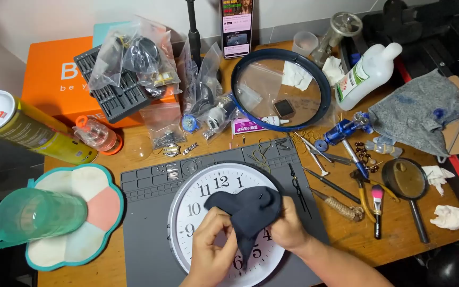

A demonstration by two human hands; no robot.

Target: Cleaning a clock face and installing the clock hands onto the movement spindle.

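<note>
A round white clock face (200, 199) with black numerals lies on a grey work mat (144, 239). Both hands hold a dark blue cloth (248, 210) over the middle of the face. My left hand (211, 252) pinches the cloth's lower left part. My right hand (288, 228) grips its right side, pressed near the face's right edge. The cloth hides the centre of the face and some numerals. The clock's dark blue rim with its clear cover (281, 89) lies apart at the back of the table.
Several hand tools (330, 183), a magnifier (407, 183) and a small brush (377, 204) lie right of the mat. A spray can (27, 130), a teal cup (35, 215) on a coaster, an orange box (49, 79), plastic bags of parts (150, 58), a white bottle (367, 74), a grey rag (418, 111) and a phone (237, 26) surround it.
</note>
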